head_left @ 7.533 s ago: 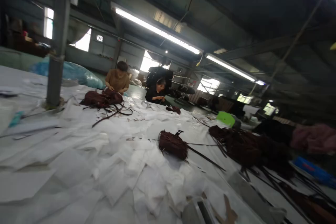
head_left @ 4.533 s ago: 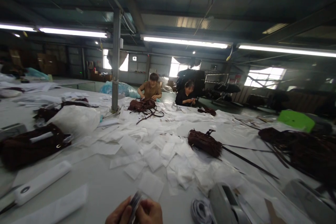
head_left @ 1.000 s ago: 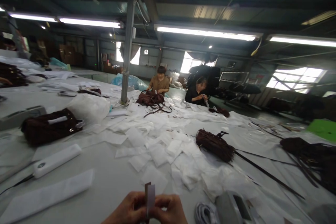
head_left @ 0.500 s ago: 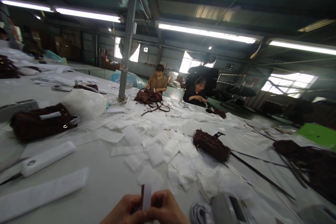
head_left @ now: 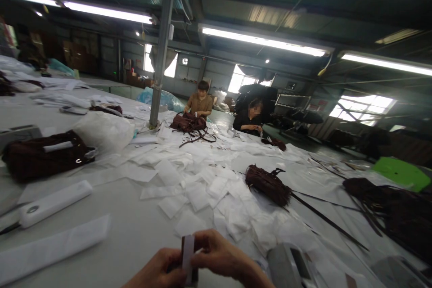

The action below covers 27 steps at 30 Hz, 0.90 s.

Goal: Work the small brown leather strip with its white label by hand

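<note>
A long white table (head_left: 131, 229) fills the foreground, its middle buried under loose white sheets (head_left: 202, 195) that lie just beyond the hands. A grey pillar (head_left: 162, 54) rises through its far left part, blocking some of the view behind. Past the far edge are a person in brown (head_left: 200, 105) and a person in black (head_left: 248, 121). Dark bags (head_left: 394, 211) lie heaped at right, and a fringed bag (head_left: 268, 185) sits among the sheets, its strap trailing. At left, a dark bag (head_left: 43, 155) touches crumpled white plastic (head_left: 106, 131). Nearer lie a long white strip (head_left: 57, 249) and a white device (head_left: 57, 204) with a black cord. The right forearm runs just beside a grey device (head_left: 283, 263). The right hand (head_left: 216, 252) pinches a small pale strip (head_left: 188, 252) held upright between both hands, near the bottom edge; the left hand (head_left: 165, 269) grips its lower part, fingertips partly hidden.
</note>
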### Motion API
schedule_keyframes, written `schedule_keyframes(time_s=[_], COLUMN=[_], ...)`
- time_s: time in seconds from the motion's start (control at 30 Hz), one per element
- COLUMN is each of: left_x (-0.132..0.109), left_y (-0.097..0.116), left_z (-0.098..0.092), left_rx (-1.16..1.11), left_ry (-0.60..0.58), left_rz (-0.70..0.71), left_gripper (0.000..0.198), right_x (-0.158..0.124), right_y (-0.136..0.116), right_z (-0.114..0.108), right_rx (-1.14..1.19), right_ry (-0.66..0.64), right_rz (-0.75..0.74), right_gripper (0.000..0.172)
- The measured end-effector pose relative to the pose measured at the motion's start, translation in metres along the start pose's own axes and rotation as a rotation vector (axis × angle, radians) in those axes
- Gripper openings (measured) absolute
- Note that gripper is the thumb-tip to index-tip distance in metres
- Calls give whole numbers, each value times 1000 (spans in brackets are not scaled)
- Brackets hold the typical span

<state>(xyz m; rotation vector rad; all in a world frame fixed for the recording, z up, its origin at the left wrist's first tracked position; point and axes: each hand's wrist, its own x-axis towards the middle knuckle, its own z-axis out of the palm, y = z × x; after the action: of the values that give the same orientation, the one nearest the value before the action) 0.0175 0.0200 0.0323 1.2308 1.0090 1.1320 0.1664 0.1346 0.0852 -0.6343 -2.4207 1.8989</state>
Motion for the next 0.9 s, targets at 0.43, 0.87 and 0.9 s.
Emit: schedule_keyframes(time_s=[0.43, 0.87, 0.9], left_x=[7, -3, -3], left_y=[-27, -43, -44], left_z=[1, -12, -16], left_rx=[118, 12, 5], left_ry=[18, 112, 120], left_rz=[-86, -58, -46], left_gripper=[24, 47, 49], right_x=[9, -83, -107], right_y=[-33, -9, -6], right_z=[-2, -10, -9], right_rx=[-917, -187, -256], right_ry=[11, 731, 585], right_rz=[-4, -17, 47], right_gripper=[16, 37, 39])
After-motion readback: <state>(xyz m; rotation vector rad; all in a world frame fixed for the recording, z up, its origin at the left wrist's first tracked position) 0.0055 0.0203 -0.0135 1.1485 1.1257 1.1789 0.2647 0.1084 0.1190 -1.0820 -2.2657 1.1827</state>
